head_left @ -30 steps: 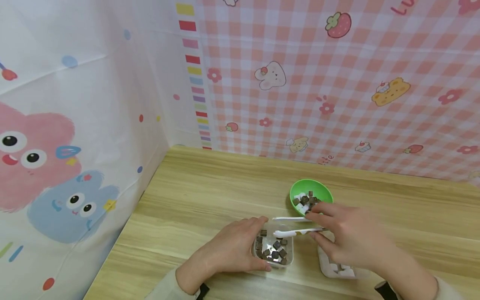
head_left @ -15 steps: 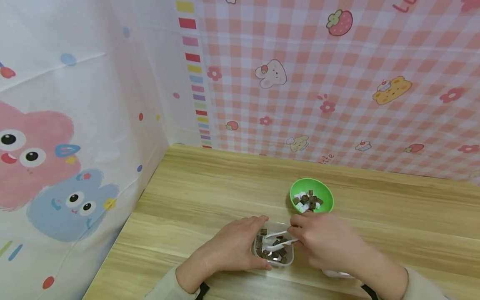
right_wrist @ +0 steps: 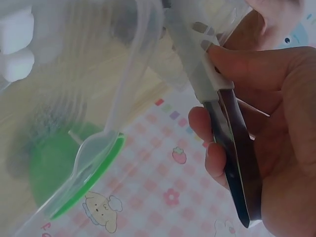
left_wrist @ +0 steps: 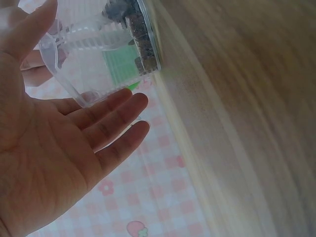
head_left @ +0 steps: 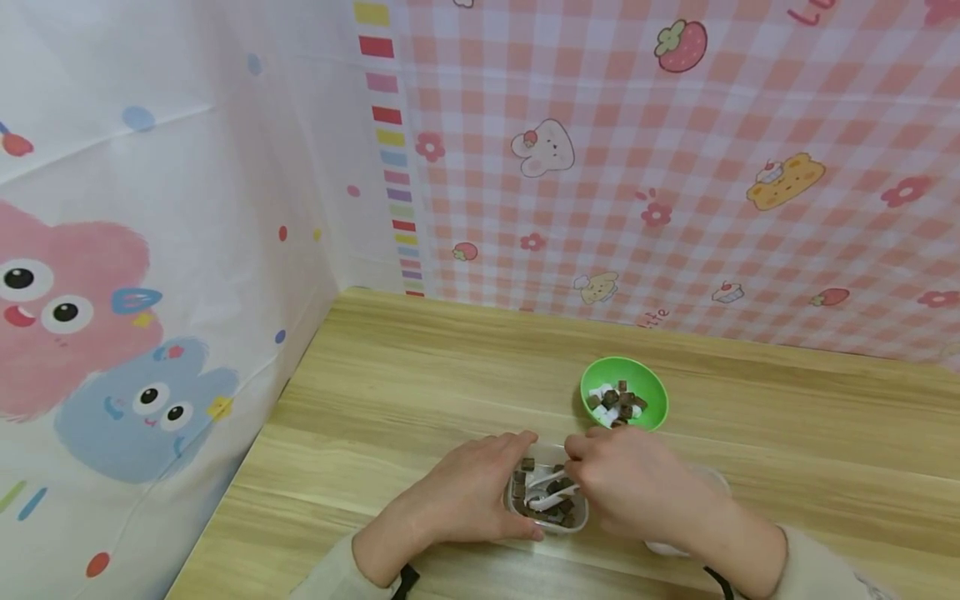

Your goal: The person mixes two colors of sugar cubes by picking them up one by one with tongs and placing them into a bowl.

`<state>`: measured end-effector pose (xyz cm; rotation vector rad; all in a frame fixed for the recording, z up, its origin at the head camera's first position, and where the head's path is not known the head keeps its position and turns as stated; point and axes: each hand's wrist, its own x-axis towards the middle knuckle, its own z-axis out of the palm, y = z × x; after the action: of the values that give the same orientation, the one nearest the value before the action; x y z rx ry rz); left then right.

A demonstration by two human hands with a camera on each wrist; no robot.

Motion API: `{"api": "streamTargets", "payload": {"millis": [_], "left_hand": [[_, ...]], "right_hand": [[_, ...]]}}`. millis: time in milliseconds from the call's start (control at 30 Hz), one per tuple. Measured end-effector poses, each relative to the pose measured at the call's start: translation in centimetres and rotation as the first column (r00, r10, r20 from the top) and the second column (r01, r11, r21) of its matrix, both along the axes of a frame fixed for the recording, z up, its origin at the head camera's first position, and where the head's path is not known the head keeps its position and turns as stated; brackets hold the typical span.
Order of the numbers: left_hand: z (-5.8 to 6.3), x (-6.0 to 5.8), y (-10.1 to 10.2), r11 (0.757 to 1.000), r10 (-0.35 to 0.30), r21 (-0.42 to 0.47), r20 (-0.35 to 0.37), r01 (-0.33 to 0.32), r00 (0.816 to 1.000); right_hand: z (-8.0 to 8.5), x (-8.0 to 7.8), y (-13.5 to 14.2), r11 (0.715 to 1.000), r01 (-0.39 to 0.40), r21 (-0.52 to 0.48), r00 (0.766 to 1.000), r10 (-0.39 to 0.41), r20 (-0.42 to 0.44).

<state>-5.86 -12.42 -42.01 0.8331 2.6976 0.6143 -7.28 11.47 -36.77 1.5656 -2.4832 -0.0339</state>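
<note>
My left hand (head_left: 465, 492) holds a clear plastic container (head_left: 555, 528) with its thumb on the near side and fingers at the far side. Small dark brown cubes (head_left: 520, 490) lie in it. In the left wrist view the left fingers extend along the container's wall. My right hand (head_left: 637, 479) grips a pair of tongs (right_wrist: 234, 148), metal at the bend with white arms. The white tong tips (head_left: 551, 500) reach down among the brown cubes, slightly apart. I cannot tell whether a cube is between them.
A green bowl (head_left: 654, 387) with brown and white cubes (head_left: 611, 398) stands behind the right hand. Partly under the right forearm is another clear container (head_left: 716, 479); white cubes (right_wrist: 17, 47) show in it in the right wrist view. A patterned cloth (head_left: 675, 167) rises behind the wooden table (head_left: 390, 358).
My right hand has moved left and down with the tongs, from over the gap near the bowl into the left container. The left hand has stayed put.
</note>
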Motion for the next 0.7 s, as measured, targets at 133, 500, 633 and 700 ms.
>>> {"api": "streamTargets", "payload": {"millis": [133, 500, 633, 700], "left_hand": [[-0.1, 0.0, 0.0, 1.000, -0.003, -0.001, 0.001, 0.003, 1.000], [-0.2, 0.0, 0.1, 1.000, -0.008, 0.004, -0.022, 0.008, 1.000], [-0.3, 0.0, 0.0, 1.000, -0.010, -0.003, -0.022, 0.010, 1.000], [-0.3, 0.0, 0.0, 1.000, -0.007, -0.006, -0.017, 0.007, 1.000]], "right_hand": [[-0.3, 0.0, -0.3, 1.000, -0.003, 0.017, 1.000, 0.003, -0.017], [-0.4, -0.1, 0.5, 0.999, -0.003, -0.033, 1.000, 0.003, -0.001], [-0.2, -0.2, 1.3, 0.996, 0.007, -0.091, 1.000, -0.006, 0.016], [-0.1, -0.3, 1.6, 0.993, 0.016, -0.119, 1.000, -0.013, 0.019]]}}
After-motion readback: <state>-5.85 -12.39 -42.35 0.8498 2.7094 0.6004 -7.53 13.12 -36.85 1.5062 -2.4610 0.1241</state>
